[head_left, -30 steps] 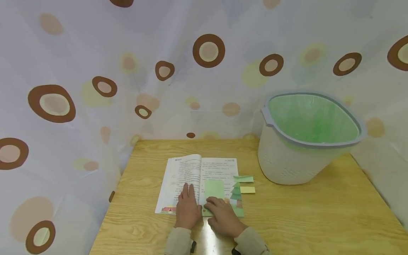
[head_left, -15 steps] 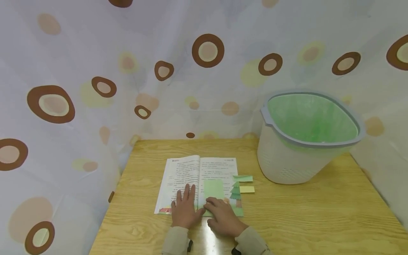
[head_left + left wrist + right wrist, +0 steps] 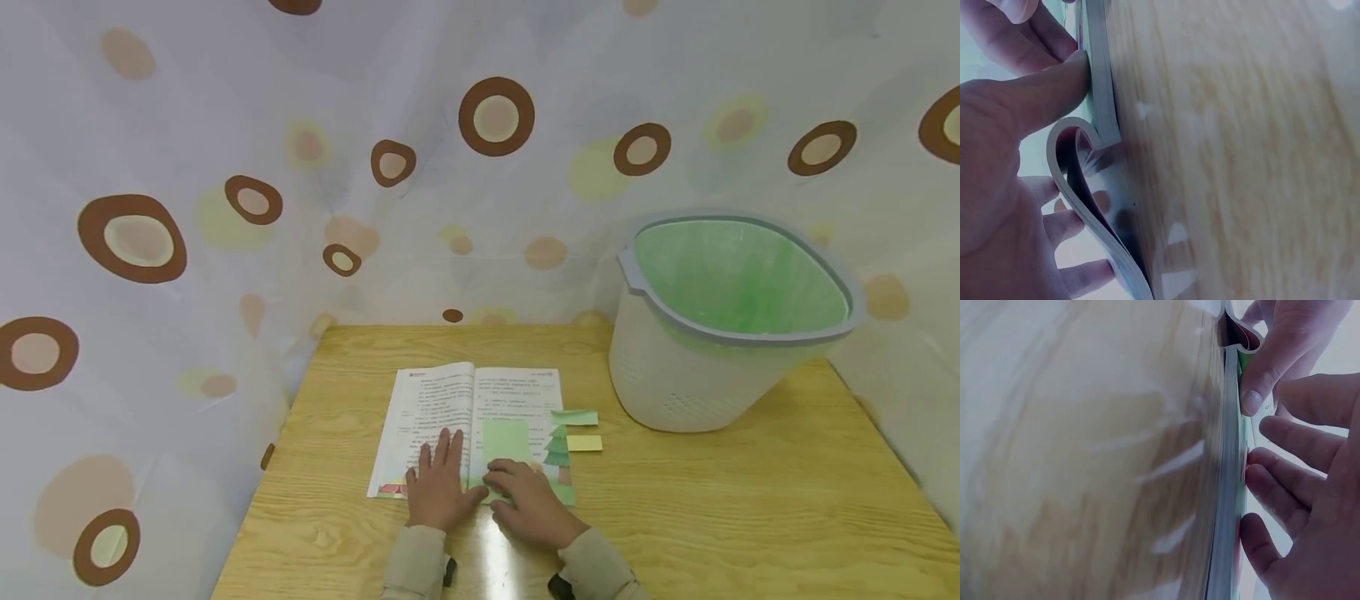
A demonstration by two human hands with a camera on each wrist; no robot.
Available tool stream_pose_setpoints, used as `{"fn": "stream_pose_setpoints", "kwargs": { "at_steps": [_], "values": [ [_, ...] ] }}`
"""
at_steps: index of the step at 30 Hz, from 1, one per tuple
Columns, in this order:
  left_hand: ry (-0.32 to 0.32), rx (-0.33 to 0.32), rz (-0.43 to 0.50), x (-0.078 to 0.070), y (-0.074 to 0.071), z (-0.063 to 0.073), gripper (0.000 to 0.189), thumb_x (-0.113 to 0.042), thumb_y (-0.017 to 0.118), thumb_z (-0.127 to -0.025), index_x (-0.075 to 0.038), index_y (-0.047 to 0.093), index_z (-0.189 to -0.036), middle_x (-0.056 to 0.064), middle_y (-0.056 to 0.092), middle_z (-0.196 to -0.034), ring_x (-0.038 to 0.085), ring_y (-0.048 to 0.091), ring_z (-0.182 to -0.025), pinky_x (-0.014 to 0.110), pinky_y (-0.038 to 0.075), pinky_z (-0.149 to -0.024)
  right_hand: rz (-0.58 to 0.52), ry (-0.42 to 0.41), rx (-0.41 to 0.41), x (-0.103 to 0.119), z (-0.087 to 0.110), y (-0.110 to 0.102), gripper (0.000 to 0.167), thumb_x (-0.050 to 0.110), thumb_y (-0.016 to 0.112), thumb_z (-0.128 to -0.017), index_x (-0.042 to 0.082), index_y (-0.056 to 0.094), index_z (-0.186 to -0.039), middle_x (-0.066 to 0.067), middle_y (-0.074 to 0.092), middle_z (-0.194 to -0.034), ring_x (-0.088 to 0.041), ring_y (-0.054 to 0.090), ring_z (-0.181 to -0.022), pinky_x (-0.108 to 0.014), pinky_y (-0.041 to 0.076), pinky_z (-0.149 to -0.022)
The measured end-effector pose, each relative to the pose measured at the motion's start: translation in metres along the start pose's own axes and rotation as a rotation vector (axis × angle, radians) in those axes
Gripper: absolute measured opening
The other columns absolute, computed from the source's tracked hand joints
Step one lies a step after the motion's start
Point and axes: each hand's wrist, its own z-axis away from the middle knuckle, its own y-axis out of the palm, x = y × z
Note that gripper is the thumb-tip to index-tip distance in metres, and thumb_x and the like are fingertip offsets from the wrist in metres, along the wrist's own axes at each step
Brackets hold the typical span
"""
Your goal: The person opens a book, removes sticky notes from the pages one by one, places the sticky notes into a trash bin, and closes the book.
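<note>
An open book lies on the table, its pages printed with text and coloured pictures at the bottom. My left hand rests on the lower left page with fingers spread, the thumb reaching across the fold onto the right page. On the right page is a green sticky note, its lower part covered by my right hand. The right fingers are loosely bent and touch the page near its bottom edge. In the left wrist view the left-hand pages curve up from the spine; the left thumb presses beside it.
A green paper tab and a yellow tab stick out past the book's right edge. A tall white basket with a grey rim and green inside stands at the back right. A dotted curtain hangs behind the wooden table.
The left hand's fingers have spread and shifted left from beside the fold, and the left page lies flatter beneath them. The right hand stays at the lower right page with little movement.
</note>
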Motion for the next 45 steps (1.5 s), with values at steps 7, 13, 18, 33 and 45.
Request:
{"fn": "stream_pose_setpoints", "kwargs": {
  "at_steps": [7,13,18,33,45],
  "values": [
    [0.005,-0.002,0.021,0.003,-0.003,0.001,0.1,-0.055,0.078,-0.076,-0.015,0.031,-0.155,0.012,0.029,-0.164,0.05,0.029,-0.146,0.08,0.026,-0.107,-0.025,0.011,0.055,-0.001,-0.003,-0.001,0.034,0.017,0.062,-0.094,0.007,0.064,-0.126,-0.012,0.058,-0.14,-0.032,0.055,-0.129,-0.056,0.046,-0.103],
    [-0.004,0.002,0.036,0.002,-0.002,0.001,0.101,-0.055,0.078,-0.075,-0.017,0.031,-0.156,0.01,0.028,-0.164,0.049,0.027,-0.147,0.079,0.025,-0.108,-0.197,0.042,0.015,-0.002,-0.006,-0.007,0.03,0.01,0.053,-0.1,0.004,0.062,-0.128,-0.009,0.064,-0.129,-0.027,0.062,-0.119,-0.046,0.052,-0.1],
    [-0.002,-0.002,0.052,0.001,-0.001,-0.001,0.101,-0.054,0.08,-0.075,-0.017,0.031,-0.156,0.01,0.028,-0.165,0.05,0.027,-0.147,0.079,0.025,-0.108,-0.221,0.104,-0.155,-0.004,-0.012,-0.016,0.021,0.01,0.06,-0.098,0.009,0.068,-0.117,0.001,0.068,-0.115,-0.018,0.065,-0.104,-0.037,0.057,-0.088],
    [-0.002,-0.008,0.066,0.001,0.003,0.001,0.1,-0.051,0.081,-0.074,-0.017,0.033,-0.155,0.011,0.03,-0.164,0.051,0.029,-0.145,0.08,0.026,-0.106,0.06,0.208,-0.193,-0.009,-0.037,-0.025,0.034,0.014,0.072,-0.087,0.004,0.067,-0.119,-0.016,0.06,-0.127,-0.036,0.054,-0.116,-0.052,0.051,-0.095],
    [-0.006,0.008,0.085,0.0,-0.001,0.0,0.099,-0.049,0.08,-0.075,-0.017,0.031,-0.155,0.012,0.028,-0.164,0.051,0.026,-0.147,0.08,0.024,-0.108,0.195,0.238,-0.038,-0.019,-0.045,-0.022,0.057,0.022,0.077,-0.081,0.0,0.059,-0.13,-0.023,0.054,-0.132,-0.041,0.051,-0.12,-0.059,0.05,-0.092]
  ]
}}
